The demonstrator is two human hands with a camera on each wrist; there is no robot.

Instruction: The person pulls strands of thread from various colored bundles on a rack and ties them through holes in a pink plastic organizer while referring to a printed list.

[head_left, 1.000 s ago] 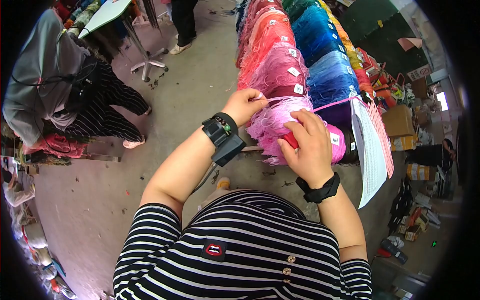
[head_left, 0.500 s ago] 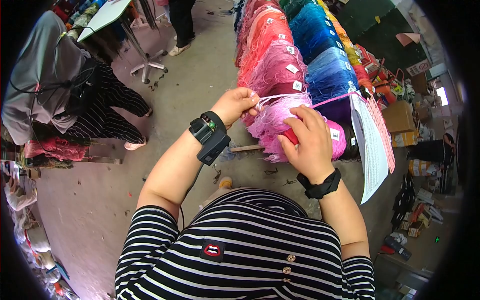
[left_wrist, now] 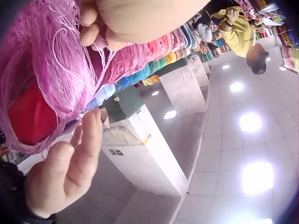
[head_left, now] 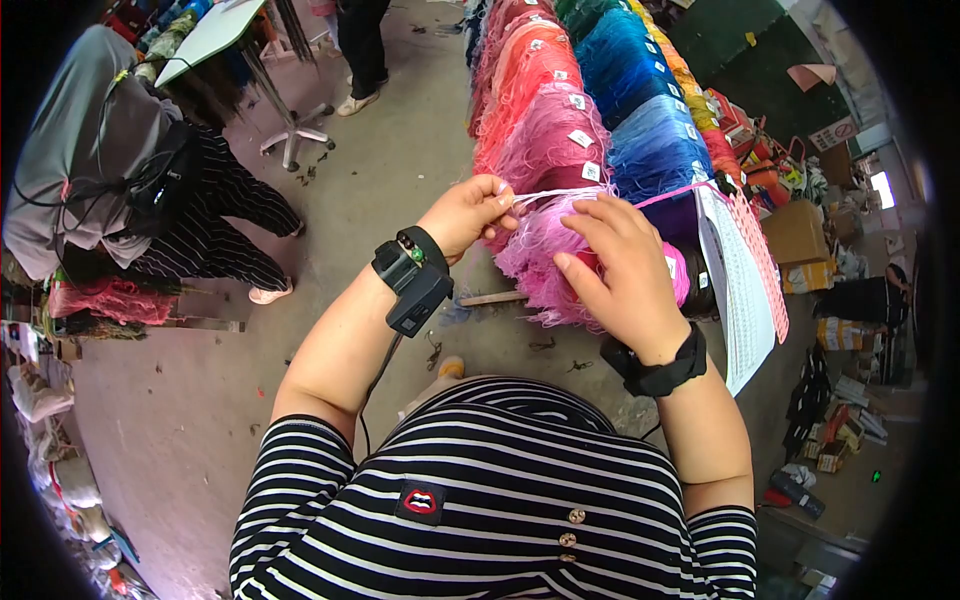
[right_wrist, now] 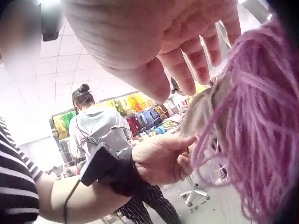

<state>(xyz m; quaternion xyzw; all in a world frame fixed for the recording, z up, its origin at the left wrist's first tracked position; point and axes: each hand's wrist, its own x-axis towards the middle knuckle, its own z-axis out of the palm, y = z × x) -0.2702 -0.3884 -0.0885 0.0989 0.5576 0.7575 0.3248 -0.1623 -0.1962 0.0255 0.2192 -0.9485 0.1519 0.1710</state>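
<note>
At the near end of a long row of yarn hangs a light pink yarn skein (head_left: pixel 545 270). My left hand (head_left: pixel 468 215) pinches a few pale pink strands (head_left: pixel 555 193) between thumb and fingers, and they stretch from it across the skein's top. Spread over the skein's right side is my right hand (head_left: pixel 632 275), its fingers nearly straight and nothing gripped in it. The right wrist view shows its palm and extended fingers (right_wrist: pixel 196 60) beside the hanging yarn. A red patch (left_wrist: pixel 35 119) shows inside the skein in the left wrist view.
Behind the skein run rose yarn (head_left: pixel 555 130), blue yarn (head_left: pixel 655 140) and other colours with white tags. A white sheet (head_left: pixel 735 290) hangs at the right. A person in grey (head_left: pixel 95 150) stands left, near a white table (head_left: pixel 205 45). Boxes (head_left: pixel 795 240) lie farther right.
My left hand has drawn back a little to the left, and the strands now show longer from it. My right hand has shifted slightly right, and less of the red patch shows beneath it.
</note>
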